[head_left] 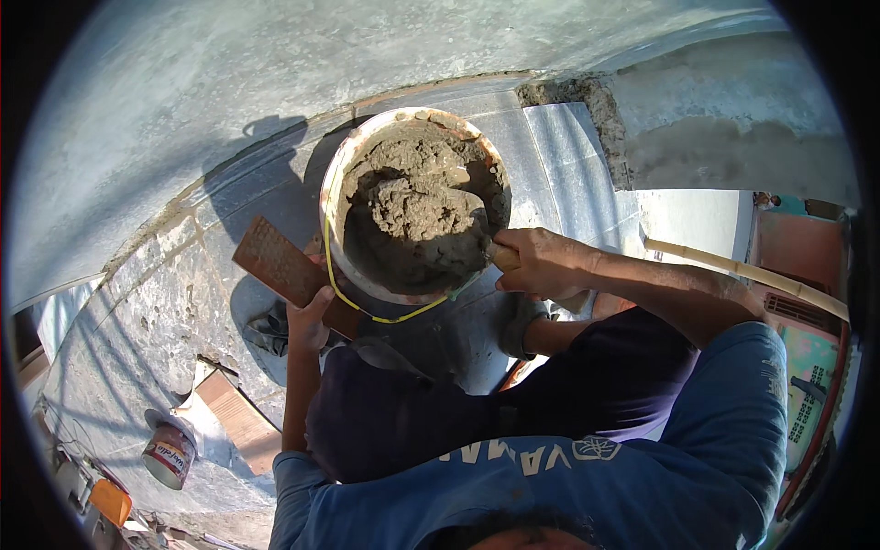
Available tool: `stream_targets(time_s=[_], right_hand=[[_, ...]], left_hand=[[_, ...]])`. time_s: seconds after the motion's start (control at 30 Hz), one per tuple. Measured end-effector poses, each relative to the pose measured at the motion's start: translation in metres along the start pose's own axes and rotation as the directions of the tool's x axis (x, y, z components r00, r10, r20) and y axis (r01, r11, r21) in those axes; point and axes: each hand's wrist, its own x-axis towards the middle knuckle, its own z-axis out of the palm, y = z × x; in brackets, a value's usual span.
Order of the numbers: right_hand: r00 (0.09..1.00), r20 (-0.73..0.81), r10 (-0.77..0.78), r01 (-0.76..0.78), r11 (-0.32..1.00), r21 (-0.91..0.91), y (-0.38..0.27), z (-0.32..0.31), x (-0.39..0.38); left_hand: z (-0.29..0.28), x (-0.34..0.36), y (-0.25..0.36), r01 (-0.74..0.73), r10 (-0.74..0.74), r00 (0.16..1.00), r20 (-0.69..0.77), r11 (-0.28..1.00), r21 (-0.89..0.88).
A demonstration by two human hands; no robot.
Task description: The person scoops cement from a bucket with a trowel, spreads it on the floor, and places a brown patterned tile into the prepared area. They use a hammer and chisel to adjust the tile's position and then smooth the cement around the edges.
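Observation:
A white bucket (pixel 331 197) with a yellow carrying handle (pixel 401 320) stands in front of me, partly filled with wet grey-brown mortar (pixel 422 197). My right hand (pixel 541 260) is closed around the handle of a trowel (pixel 501 256) at the bucket's right rim. The trowel's blade reaches into the bucket, under or against a heap of mortar that hides most of it. Left of the bucket, my left hand (pixel 310 316) grips a brown rectangular wooden board (pixel 275 261), which slants up and away to the left, close to the rim. Its fingers are partly hidden.
A wall (pixel 229 82) curves behind the bucket, with grey floor tiles (pixel 500 128) at its foot. At lower left are a tin can (pixel 170 451) and a brown flat piece (pixel 240 420). A bamboo pole (pixel 747 275) lies at right, by a reddish plastic object (pixel 802 252).

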Motion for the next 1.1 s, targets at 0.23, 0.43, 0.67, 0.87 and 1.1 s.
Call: stream_targets(time_s=[0.23,0.43,0.67,0.87,1.1], right_hand=[[0.963,-0.186,-0.195,0.017,0.732,-0.681,-0.004,0.002,0.014],[0.987,0.043,-0.156,0.156,0.846,-0.51,-0.008,0.006,0.042],[0.972,0.152,-0.18,0.204,0.965,-0.165,-0.036,0.048,0.041],[0.922,0.336,-0.19,0.003,0.874,0.486,0.035,0.041,0.048],[0.846,0.157,-0.509,0.185,0.557,0.809,0.1,-0.005,0.009]], left_hand=[[0.018,-0.004,0.008,-0.036,0.037,0.999,-0.039,0.999,0.023],[0.034,-0.013,0.013,-0.068,0.067,0.995,-0.078,0.998,-0.01],[0.041,-0.008,0.007,-0.035,0.034,0.992,-0.119,0.999,-0.006],[0.035,-0.007,0.017,-0.066,0.066,0.991,-0.114,0.998,0.001],[-0.021,-0.014,0.036,-0.202,0.2,0.979,0.031,0.978,0.055]])
